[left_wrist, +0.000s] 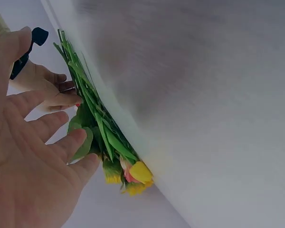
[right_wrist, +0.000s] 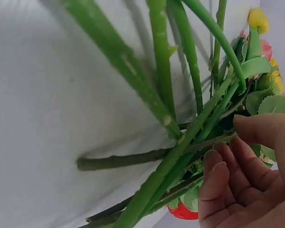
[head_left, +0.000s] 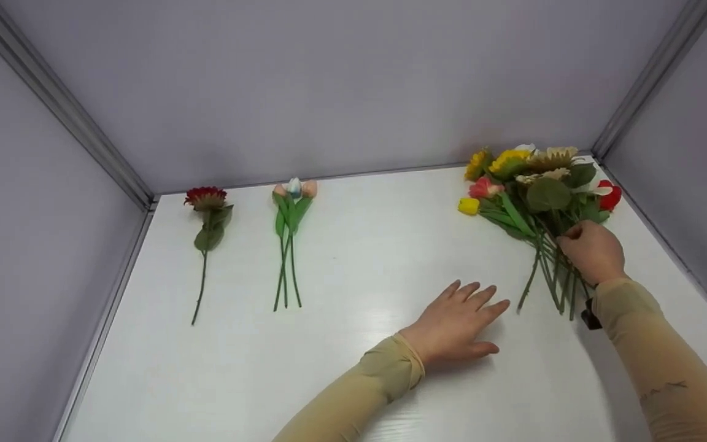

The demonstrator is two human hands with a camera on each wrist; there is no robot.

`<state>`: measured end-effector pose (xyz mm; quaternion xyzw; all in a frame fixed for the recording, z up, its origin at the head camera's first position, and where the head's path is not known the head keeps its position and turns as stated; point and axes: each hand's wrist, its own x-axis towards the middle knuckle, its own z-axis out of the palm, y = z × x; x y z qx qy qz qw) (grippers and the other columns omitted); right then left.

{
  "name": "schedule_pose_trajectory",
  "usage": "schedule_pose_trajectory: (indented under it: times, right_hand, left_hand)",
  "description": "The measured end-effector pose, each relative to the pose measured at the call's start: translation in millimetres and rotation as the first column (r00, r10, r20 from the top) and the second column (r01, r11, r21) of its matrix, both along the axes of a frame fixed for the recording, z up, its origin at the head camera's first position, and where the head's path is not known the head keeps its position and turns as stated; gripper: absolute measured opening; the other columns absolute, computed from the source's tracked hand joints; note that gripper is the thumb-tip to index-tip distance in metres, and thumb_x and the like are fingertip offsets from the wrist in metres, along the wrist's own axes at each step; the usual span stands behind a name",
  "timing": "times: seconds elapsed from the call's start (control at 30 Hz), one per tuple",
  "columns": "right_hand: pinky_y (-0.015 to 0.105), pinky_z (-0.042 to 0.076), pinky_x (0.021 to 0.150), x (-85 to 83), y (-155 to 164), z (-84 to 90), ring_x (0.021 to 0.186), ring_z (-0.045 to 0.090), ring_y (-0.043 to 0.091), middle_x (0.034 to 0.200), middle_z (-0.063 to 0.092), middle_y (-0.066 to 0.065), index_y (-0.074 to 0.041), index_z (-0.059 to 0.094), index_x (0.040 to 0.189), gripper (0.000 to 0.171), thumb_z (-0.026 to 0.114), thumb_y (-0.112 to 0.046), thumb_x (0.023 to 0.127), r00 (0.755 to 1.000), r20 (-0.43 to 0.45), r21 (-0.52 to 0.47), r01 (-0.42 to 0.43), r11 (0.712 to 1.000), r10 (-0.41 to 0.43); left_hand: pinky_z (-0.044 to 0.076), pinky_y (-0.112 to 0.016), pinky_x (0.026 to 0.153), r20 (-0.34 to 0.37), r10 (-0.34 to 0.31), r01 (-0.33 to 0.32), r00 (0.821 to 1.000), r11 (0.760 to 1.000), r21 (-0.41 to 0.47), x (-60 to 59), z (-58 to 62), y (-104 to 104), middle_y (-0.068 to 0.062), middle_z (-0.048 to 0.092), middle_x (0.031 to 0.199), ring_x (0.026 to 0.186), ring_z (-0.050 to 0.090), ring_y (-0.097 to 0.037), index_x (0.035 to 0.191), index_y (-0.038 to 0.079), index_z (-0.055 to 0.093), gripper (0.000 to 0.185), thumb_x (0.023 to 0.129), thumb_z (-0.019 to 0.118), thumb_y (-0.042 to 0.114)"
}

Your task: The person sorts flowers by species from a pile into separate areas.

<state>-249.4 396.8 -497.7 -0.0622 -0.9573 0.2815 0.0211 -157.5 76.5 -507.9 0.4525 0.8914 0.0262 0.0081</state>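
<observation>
Big bunch: far right on the bench, many flowers left.
Sorted: red flower and three tulips, far left of bunch.
Right hand: pinching a bunch stem.
Left hand: flat, fingers spread, beside bunch.

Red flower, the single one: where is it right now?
In the head view the red flower lies alone at the table's far left, near the left wall, left of the small tulip bunch.
</observation>
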Motion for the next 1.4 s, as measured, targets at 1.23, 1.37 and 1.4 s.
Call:
schedule_pose_trajectory:
  times: [1.23,1.37,1.4]
  right_hand:
    - [0.031,0.050,0.062,9.4,-31,31.2,0.081,0.062,0.028,0.101,0.070,0.021,0.002,0.072,0.112,0.041,0.065,-0.037,0.101,0.990,-0.142,-0.153,-0.026,0.988,0.004]
    - [0.031,0.057,0.071,6.2,-57,28.2,0.088,0.065,0.026,0.110,0.068,0.021,-0.002,0.069,0.122,0.049,0.066,-0.044,0.099,0.998,0.009,-0.347,-0.049,0.937,0.055]
    - [0.032,0.059,0.076,5.1,-65,26.5,0.091,0.066,0.026,0.113,0.067,0.021,-0.002,0.068,0.124,0.050,0.067,-0.045,0.099,0.997,0.034,-0.399,-0.050,0.916,0.070]
  left_hand:
    - [0.033,-0.026,0.116,0.228,0.090,-0.141,0.969,0.966,0.215,-6.2,-6.1,-12,0.003,0.048,0.154,0.141,0.044,-0.013,0.152,0.021,0.052,0.054,0.105,0.055,0.046]
    - [0.042,-0.022,0.107,0.440,0.152,-0.329,0.885,0.873,0.361,-9.7,-4.5,-18,0.008,0.061,0.140,0.130,0.054,-0.008,0.141,0.018,0.064,0.041,0.105,0.058,0.037]
    - [0.044,-0.022,0.104,0.498,0.155,-0.383,0.853,0.834,0.397,-11.0,-4.2,-20,0.008,0.064,0.136,0.126,0.057,-0.007,0.138,0.017,0.066,0.038,0.104,0.059,0.035]
